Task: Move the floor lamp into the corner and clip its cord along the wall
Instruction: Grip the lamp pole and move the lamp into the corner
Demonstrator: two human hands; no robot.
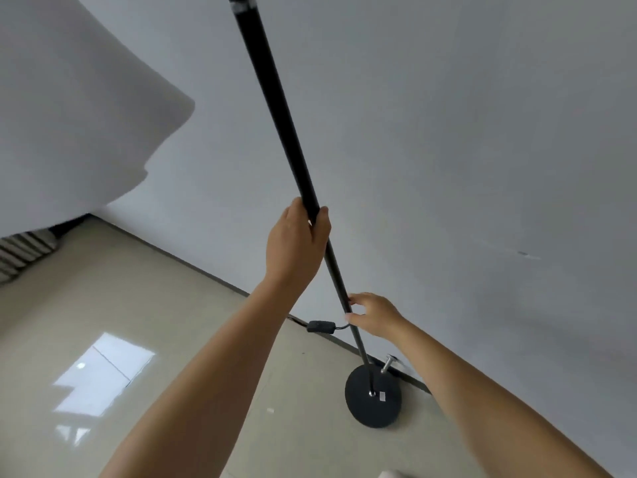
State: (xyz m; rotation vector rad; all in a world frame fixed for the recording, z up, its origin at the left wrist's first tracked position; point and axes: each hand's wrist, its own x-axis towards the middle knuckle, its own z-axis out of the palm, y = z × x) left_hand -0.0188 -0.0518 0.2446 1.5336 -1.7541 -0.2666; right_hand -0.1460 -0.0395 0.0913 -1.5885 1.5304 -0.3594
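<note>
Two bare forearms rise from the bottom edge of the frame toward the centre. Higher up, the left hand point(297, 241) is wrapped around the black pole point(281, 108) of the floor lamp, thumb on one side and fingers curled round the other, pressed tight on it. Lower and to the right, the right hand point(374, 317) meets the thinner part of the pole with thumb and forefinger spread in a loose C; whether they actually pinch it cannot be told.

From the top centre the pole runs down, leaning toward the lower right, to a round black base point(373, 395) on the glossy beige floor point(172, 305), just beside the dark skirting line where the white wall point(448, 132) meets the floor. A small pale sticker point(382, 395) sits on the base; any writing is too small to read. Near the base a short metal door stop point(387, 363) stands at the skirting.

Along that edge, at centre, lies the cord with its inline switch point(321, 326). Open floor spreads to the lower left. At upper left a large white blurred shape point(69, 115) fills the corner.
</note>
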